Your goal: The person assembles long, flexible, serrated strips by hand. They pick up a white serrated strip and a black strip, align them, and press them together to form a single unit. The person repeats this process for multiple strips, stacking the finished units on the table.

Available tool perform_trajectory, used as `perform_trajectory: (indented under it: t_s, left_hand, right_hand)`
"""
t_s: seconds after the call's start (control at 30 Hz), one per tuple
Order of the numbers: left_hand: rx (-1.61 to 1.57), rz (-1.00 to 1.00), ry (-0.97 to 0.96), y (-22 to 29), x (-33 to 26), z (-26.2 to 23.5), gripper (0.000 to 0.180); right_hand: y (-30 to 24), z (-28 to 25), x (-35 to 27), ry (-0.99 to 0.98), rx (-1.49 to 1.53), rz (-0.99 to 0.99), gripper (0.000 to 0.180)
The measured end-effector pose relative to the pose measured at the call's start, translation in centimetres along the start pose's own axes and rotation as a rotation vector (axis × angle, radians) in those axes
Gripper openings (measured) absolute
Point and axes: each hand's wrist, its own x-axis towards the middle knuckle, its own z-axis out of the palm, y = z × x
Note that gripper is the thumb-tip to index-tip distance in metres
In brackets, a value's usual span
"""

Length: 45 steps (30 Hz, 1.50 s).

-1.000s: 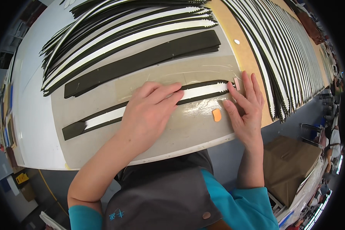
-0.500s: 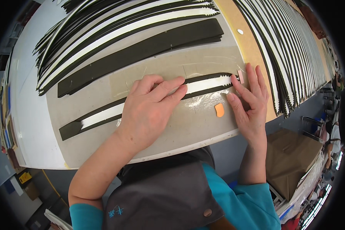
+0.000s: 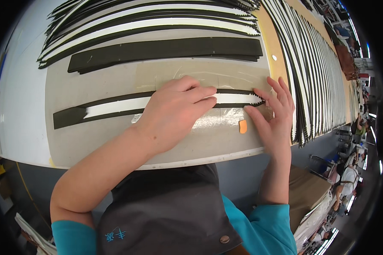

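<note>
A long black strip with a white middle band (image 3: 234, 98) lies across the grey work mat, folded edges along both sides and notches at its right end. Over its middle is my left hand (image 3: 170, 117), fingers closed and fingertips pressed onto the white band. Something small and pale may be pinched there, but the fingers mostly hide it. My right hand (image 3: 276, 110) has its fingers spread at the notched end, with index finger and thumb on opposite sides of the strip. Just below the strip, beside my right thumb, sits a small orange piece (image 3: 242, 126).
Beyond the strip lies a stack of plain black strips (image 3: 166, 50). Finished-looking black-and-white strips (image 3: 115, 30) are piled farther back. Many more are spread in a row (image 3: 319, 72) on the right. A small white piece (image 3: 274, 58) rests by the mat's right edge.
The view has turned, so the strip now lies more level. My left hand has shifted slightly along the strip to the right. My right hand stays at the notched end.
</note>
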Motion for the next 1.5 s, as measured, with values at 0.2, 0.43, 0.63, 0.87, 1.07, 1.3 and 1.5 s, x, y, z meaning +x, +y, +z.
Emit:
perform_trajectory:
  t_s: [0.2,0.43,0.63,0.87,1.07,1.3,1.5]
  left_hand:
    - [0.034,-0.014,-0.015,0.1,-0.4,0.1,0.031]
    - [-0.029,0.005,-0.086,-0.4,-0.1,-0.1,0.034]
    - [-0.054,0.014,-0.046,-0.9,-0.5,0.3,0.035]
    - [-0.055,0.024,-0.048,-0.9,-0.5,0.5,0.033]
    - [-0.094,0.002,-0.043,-1.2,-0.5,0.5,0.030]
    - [-0.324,-0.100,-0.008,-1.8,-0.4,0.9,0.029]
    - [-0.619,-0.412,0.013,-1.2,0.3,-0.9,0.038]
  right_hand:
    - [0.3,-0.6,2.1,-0.078,-0.040,-0.049,0.048]
    - [-3.1,1.5,0.2,0.085,1.016,0.502,0.049]
    - [-2.0,-0.3,0.4,-0.070,0.999,0.532,0.049]
    - [-5.9,2.9,1.3,0.030,0.671,0.295,0.022]
    - [-7.5,2.4,1.7,-0.044,0.478,0.247,0.020]
    - [-8.3,1.9,2.1,-0.073,0.242,0.122,0.019]
    - [-9.3,1.3,2.7,-0.198,-0.064,-0.107,0.026]
